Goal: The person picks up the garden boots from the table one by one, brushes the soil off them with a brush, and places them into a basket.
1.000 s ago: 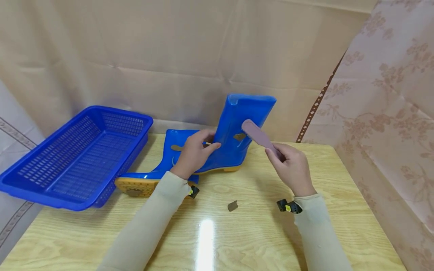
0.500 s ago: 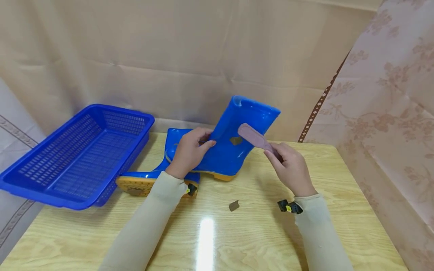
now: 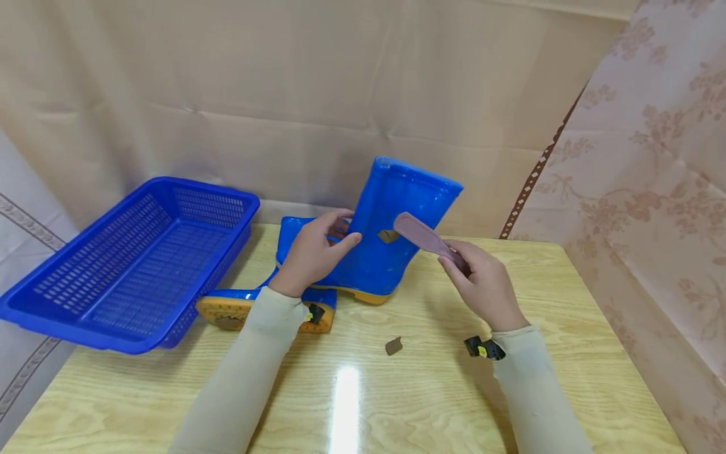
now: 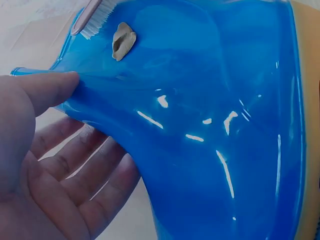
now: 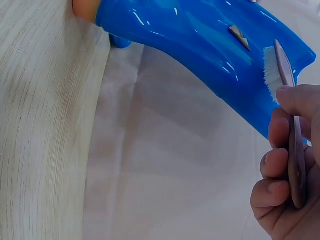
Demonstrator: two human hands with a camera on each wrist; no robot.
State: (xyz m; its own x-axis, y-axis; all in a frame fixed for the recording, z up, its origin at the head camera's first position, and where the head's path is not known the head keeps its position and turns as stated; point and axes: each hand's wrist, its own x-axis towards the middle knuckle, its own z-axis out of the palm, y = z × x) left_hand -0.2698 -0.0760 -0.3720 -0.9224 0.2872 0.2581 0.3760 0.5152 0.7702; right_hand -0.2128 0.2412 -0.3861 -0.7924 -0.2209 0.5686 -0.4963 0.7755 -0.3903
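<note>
My left hand (image 3: 317,252) holds a blue rubber boot (image 3: 386,265) by its shaft, thumb on the near face and fingers behind. The boot is tilted, its yellow sole low over the table. A brown mud-like patch (image 4: 124,42) sticks to the shaft. In my right hand (image 3: 482,284) is a mauve brush (image 3: 422,234), gripped by its handle. White bristles (image 5: 271,75) face the boot, close beside the patch. A second blue boot (image 3: 292,231) lies on its side behind my left forearm, its yellow sole (image 3: 224,312) towards me and partly hidden.
A blue plastic basket (image 3: 212,277) stands at the left, its near right wall by the lying boot's toe. One loose brown flake (image 3: 393,345) lies on the wooden table (image 3: 431,391). Beige cloth (image 3: 283,113) hangs behind the table, and patterned cloth (image 3: 646,208) at the right.
The held boot has tilted and its heel has come lower and nearer. My left hand has shifted left with it. The brush has moved slightly left and down across the shaft.
</note>
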